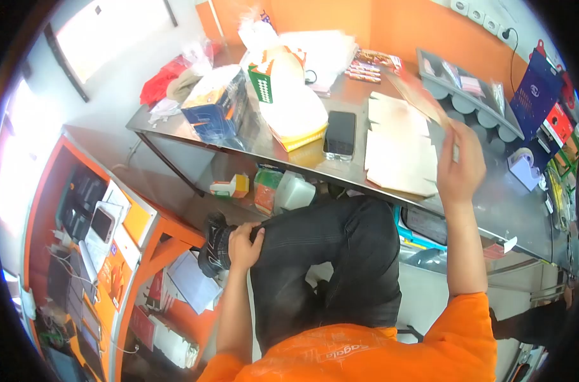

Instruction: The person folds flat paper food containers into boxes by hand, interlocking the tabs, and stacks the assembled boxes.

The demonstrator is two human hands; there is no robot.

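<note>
"Beside the shoe (pixel 211 251), was the left hand (pixel 245 247) holding anything?"

"No, it lay half-open on the trouser leg (pixel 302 235), probably bracing it."

"And by the flat cardboard (pixel 401 153)?"

"A blurred cardboard piece (pixel 423 100) was pinched in the right hand (pixel 462 159), apparently to keep it raised."
</note>
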